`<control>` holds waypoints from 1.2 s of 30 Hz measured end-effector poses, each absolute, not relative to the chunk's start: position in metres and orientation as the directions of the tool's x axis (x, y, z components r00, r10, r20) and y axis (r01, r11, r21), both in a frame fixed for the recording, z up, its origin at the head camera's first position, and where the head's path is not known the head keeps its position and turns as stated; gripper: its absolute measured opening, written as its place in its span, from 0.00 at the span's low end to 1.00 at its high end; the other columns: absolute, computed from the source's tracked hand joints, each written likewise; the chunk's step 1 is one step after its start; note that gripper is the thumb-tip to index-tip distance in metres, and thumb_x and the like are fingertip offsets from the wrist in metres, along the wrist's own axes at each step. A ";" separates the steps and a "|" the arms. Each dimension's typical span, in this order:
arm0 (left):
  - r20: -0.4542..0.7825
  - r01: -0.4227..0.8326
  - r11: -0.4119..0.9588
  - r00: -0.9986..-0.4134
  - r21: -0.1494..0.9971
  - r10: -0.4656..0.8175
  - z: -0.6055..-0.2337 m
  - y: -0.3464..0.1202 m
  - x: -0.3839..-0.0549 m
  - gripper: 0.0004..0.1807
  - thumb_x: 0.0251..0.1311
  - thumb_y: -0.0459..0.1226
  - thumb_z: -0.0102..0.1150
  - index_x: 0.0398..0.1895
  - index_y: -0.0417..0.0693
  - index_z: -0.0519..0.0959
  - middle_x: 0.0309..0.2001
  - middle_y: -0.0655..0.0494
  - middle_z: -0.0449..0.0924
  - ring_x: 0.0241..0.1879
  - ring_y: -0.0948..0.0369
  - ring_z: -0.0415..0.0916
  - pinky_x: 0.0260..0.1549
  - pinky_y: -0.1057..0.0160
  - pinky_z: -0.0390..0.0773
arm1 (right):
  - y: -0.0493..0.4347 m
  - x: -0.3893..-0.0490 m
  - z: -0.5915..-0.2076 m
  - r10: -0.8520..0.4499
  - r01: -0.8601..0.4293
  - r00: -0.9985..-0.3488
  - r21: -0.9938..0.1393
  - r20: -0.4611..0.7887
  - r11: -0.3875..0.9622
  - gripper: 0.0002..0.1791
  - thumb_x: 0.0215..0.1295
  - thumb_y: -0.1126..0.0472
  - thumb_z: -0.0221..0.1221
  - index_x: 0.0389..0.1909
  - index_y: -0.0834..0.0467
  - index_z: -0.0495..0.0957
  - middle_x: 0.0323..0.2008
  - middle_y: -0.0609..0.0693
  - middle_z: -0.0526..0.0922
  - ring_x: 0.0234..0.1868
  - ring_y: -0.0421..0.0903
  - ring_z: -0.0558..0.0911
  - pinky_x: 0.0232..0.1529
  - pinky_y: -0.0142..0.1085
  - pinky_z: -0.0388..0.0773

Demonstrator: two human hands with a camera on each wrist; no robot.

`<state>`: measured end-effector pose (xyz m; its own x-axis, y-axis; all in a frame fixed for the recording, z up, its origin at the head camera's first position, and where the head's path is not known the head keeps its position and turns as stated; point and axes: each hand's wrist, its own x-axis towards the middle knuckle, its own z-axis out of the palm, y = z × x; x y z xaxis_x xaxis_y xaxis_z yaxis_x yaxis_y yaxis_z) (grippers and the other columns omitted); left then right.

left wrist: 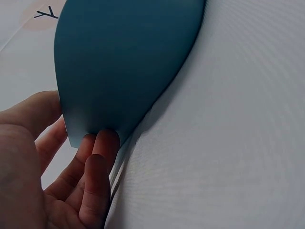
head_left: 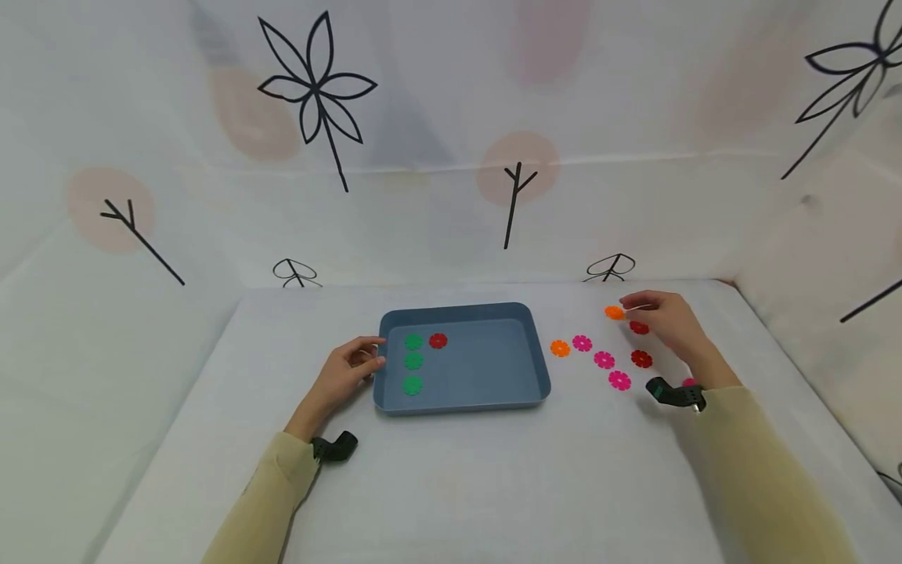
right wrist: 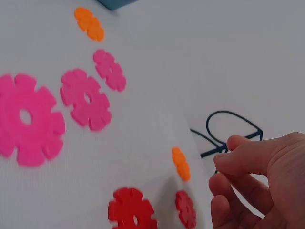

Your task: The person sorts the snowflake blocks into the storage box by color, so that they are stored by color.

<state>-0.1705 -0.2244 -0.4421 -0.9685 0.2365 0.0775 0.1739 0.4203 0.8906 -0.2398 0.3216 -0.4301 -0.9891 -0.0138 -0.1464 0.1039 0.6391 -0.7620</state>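
**Left grip (head_left: 344, 370) on the tray (head_left: 486, 366), right grip (head_left: 665, 321) beside the far discs**

A blue-grey tray rests on a white counter (head_left: 451, 486), near its middle, with a person's arms reaching in from either side. The left grip holds the tray's left rim, one digit over the edge and other fingers (left wrist: 97, 176) bent against the outer wall.

Inside the tray, at its left end, three green flower discs (head_left: 413, 361) form a column running from far to near. A red flower disc (head_left: 438, 341) lies just right of the farthest green one.

The right grip hangs loosely curled at the far right of the counter, its thumb close to the index finger. Just beside it lie an orange disc (head_left: 615, 312) and a red disc (head_left: 639, 327), the latter partly covered by the hand in the head view. Another red disc (head_left: 641, 359) sits nearer.

Between these and the tray, a second orange disc (head_left: 560, 348) lies close to the tray's right side, and three pink discs (head_left: 604, 360) run in a slanting row toward the near right. One more pink disc (head_left: 689, 382) shows partly behind the right wrist camera (head_left: 675, 393).

Beyond the counter hangs a pale backdrop (head_left: 437, 227) with black line-drawn plants.
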 end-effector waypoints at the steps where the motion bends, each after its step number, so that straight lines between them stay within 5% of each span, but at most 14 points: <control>1: 0.077 0.174 0.420 -0.968 0.891 0.237 -0.442 -0.225 -0.171 0.21 0.67 0.35 0.63 0.60 0.34 0.76 0.42 0.44 0.75 0.34 0.52 0.77 0.26 0.61 0.75 | 0.326 -0.239 -0.432 0.000 0.115 -0.989 -0.754 -0.150 0.647 0.24 0.75 0.53 0.53 0.65 0.62 0.71 0.60 0.65 0.72 0.56 0.62 0.73 0.49 0.45 0.76; 11: 0.084 0.183 0.418 -0.966 0.890 0.245 -0.441 -0.225 -0.171 0.21 0.67 0.34 0.62 0.61 0.33 0.76 0.42 0.44 0.74 0.34 0.50 0.77 0.26 0.61 0.75 | 0.353 -0.236 -0.446 0.021 0.157 -0.980 -0.711 -0.197 0.685 0.27 0.74 0.53 0.55 0.66 0.65 0.68 0.62 0.68 0.69 0.62 0.67 0.66 0.50 0.45 0.75; 16: 0.085 0.185 0.417 -0.965 0.890 0.247 -0.442 -0.224 -0.171 0.21 0.67 0.33 0.62 0.60 0.32 0.76 0.42 0.44 0.75 0.34 0.52 0.77 0.27 0.61 0.75 | 0.356 -0.238 -0.451 -0.005 0.183 -0.965 -0.690 -0.261 0.700 0.32 0.71 0.50 0.57 0.67 0.66 0.66 0.64 0.70 0.65 0.63 0.69 0.62 0.55 0.55 0.73; 36: 0.139 0.217 0.399 -0.966 0.891 0.216 -0.479 -0.231 -0.186 0.19 0.66 0.37 0.64 0.58 0.42 0.79 0.40 0.49 0.75 0.30 0.60 0.75 0.23 0.65 0.74 | 0.347 -0.239 -0.461 0.057 0.179 -0.978 -0.677 -0.198 0.714 0.25 0.73 0.58 0.56 0.65 0.67 0.70 0.61 0.70 0.68 0.61 0.69 0.65 0.58 0.59 0.68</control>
